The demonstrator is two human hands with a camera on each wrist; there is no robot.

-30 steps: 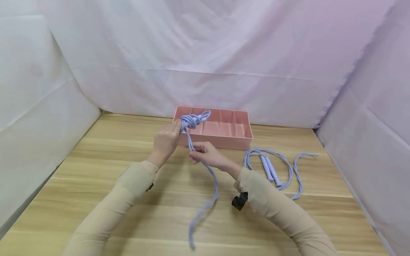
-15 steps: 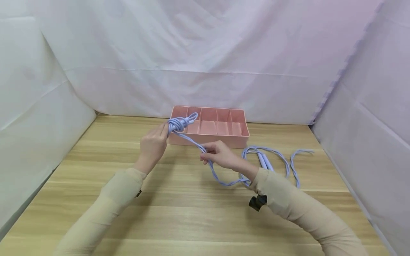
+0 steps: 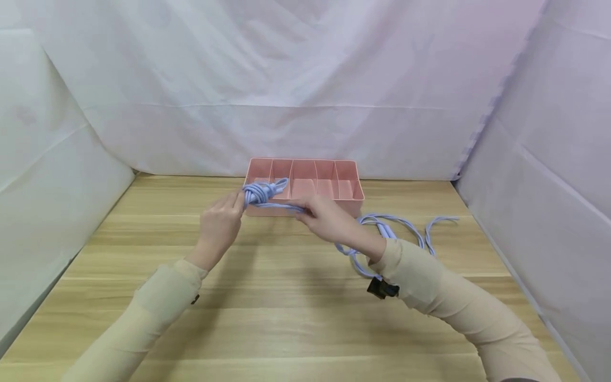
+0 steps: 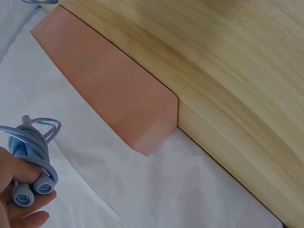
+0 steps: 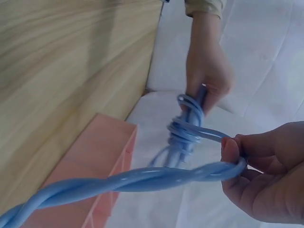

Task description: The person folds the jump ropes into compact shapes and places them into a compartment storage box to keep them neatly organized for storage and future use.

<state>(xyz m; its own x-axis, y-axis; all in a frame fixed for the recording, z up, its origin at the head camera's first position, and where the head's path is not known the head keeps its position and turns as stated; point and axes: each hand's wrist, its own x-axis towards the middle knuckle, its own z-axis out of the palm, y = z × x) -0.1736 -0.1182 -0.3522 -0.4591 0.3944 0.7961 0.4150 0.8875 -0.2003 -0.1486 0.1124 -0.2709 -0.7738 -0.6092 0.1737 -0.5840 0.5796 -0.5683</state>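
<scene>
A light blue jump rope [image 3: 259,192] is bundled, its cord wound around its paired handles. My left hand [image 3: 220,225] grips it by the handles' ends; in the left wrist view two round handle caps [image 4: 43,185] poke out between thumb and fingers. My right hand [image 3: 329,220] pinches the doubled cord [image 5: 213,135] a short way to the right of the bundle, drawn out almost level. Past those fingers, the cord's twisted tail [image 5: 142,179] runs off. In the head view, the bundle overlaps the left front of a pink divided box [image 3: 352,207].
On the wooden table [image 3: 286,318], a second light blue jump rope [image 3: 387,230] lies coiled at the right, partly behind my right forearm. White cloth [image 3: 296,132] hangs behind and at both sides. The box stands near the back edge.
My right hand moves right, then up, bringing the cord from hanging down to nearly level. The loose tail swings from the table's front middle to the right. My left hand keeps its grip.
</scene>
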